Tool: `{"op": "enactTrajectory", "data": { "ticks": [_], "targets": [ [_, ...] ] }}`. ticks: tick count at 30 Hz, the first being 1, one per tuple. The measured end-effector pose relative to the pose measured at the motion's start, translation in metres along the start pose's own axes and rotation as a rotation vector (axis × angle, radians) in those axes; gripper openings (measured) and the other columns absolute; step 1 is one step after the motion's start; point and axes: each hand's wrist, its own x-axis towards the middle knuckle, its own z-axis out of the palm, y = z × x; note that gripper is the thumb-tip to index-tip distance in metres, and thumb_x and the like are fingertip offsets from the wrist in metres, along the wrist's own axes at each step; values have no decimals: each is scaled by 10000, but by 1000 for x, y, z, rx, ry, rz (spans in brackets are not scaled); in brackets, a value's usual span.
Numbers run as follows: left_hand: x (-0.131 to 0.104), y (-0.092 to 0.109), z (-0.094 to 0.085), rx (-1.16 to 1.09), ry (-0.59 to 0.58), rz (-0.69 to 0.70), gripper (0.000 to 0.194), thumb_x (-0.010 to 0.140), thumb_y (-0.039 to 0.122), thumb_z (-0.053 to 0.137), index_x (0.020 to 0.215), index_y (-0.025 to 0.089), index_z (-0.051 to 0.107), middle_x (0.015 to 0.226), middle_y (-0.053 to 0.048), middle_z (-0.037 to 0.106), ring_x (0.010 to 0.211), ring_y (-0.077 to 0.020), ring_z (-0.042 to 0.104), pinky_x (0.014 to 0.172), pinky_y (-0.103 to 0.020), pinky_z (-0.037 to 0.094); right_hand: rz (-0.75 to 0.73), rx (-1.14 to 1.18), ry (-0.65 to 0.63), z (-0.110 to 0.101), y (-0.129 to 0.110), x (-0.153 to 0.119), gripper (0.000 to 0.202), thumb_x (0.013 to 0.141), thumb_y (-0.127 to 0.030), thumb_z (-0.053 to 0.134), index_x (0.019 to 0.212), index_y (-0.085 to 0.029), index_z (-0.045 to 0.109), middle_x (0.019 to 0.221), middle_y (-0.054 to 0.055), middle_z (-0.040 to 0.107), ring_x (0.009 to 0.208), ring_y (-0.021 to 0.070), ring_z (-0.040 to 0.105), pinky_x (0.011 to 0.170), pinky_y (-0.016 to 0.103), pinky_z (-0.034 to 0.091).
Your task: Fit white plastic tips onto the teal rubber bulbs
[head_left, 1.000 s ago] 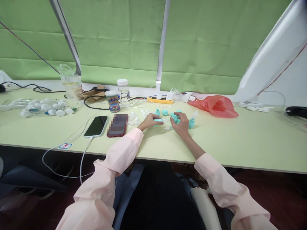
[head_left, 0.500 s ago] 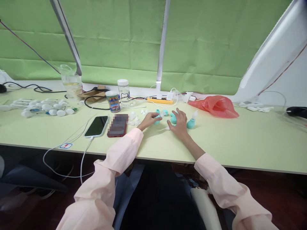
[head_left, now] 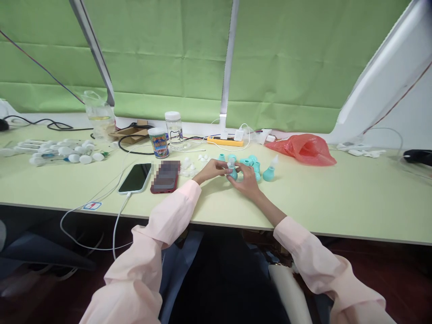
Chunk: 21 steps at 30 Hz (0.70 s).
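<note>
Lettering on the printed cup [head_left: 159, 144] is too small to read; the lidded bottle [head_left: 174, 128] beside it shows a black cartoon outline. A sticker [head_left: 92, 205] near the front edge of the counter [head_left: 337, 202] bears a red mark. The red-edged phone's screen [head_left: 166, 175] is pixelated. The left hand [head_left: 212, 170] and right hand [head_left: 248, 183] together grasp a clear-tipped teal bulb [head_left: 232, 174], partly covered by fingers; whether it touches the counter I cannot tell. Other teal bulbs [head_left: 257, 166] are partly hidden behind the right hand.
</note>
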Motion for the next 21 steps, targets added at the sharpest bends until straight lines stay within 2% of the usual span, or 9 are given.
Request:
{"op": "enactTrajectory", "data": {
  "ticks": [2, 4, 6, 8, 10, 13, 18, 21],
  "targets": [
    [0, 1, -12, 206, 68, 12, 457, 602, 403, 613, 952, 111, 599, 786, -61, 614, 675, -125, 531, 653, -251, 427, 18, -23, 35, 0, 0, 1, 378, 666, -352, 539, 994, -175, 480, 837, 53, 598, 754, 187, 548, 789, 356, 320],
    [-2, 1, -27, 475, 262, -10, 406, 656, 371, 564, 987, 136, 585, 815, -71, 604, 737, -158, 524, 703, -285, 412, 29, -40, 64, -1, -1, 1, 365, 656, -351, 547, 972, -174, 497, 789, 47, 592, 746, 189, 542, 774, 352, 330],
    [-7, -1, -40, 801, 523, -123, 335, 697, 302, 512, 977, 133, 585, 911, -119, 571, 901, -236, 478, 783, -360, 368, 26, -46, 75, -2, -2, 2, 352, 646, -341, 555, 953, -175, 510, 754, 39, 584, 739, 188, 540, 763, 348, 337],
    [-12, -4, -51, 1023, 604, -283, 316, 704, 246, 487, 989, 137, 571, 1010, -157, 519, 1014, -309, 395, 794, -423, 336, 25, -48, 73, -2, -2, 1, 340, 644, -337, 555, 943, -180, 517, 740, 33, 579, 737, 189, 539, 758, 348, 339],
    [-15, -6, -56, 1125, 565, -424, 303, 707, 210, 468, 987, 136, 559, 1032, -175, 497, 1049, -342, 349, 786, -452, 322, 32, -47, 68, -2, -2, 1, 336, 646, -340, 551, 942, -186, 517, 744, 33, 579, 740, 191, 539, 759, 351, 339],
    [-17, -8, -57, 1154, 461, -523, 275, 712, 163, 438, 961, 135, 551, 995, -170, 516, 1017, -323, 387, 771, -434, 333, 40, -44, 66, -1, -1, 1, 338, 649, -340, 547, 949, -186, 517, 765, 38, 584, 751, 194, 539, 767, 356, 335],
    [-16, -10, -55, 1145, 383, -557, 283, 665, 82, 448, 922, 133, 555, 927, -156, 541, 908, -271, 493, 701, -346, 387, 33, -46, 73, -1, 0, 0, 349, 651, -342, 544, 961, -183, 521, 782, 42, 596, 763, 197, 539, 767, 357, 334],
    [-16, -12, -57, 1114, 393, -535, 265, 643, 73, 468, 879, 130, 574, 891, -156, 553, 865, -268, 523, 679, -338, 399, 32, -51, 68, -2, -1, 1, 358, 659, -329, 531, 984, -179, 521, 810, 53, 598, 771, 199, 538, 765, 357, 337]
  ]
}}
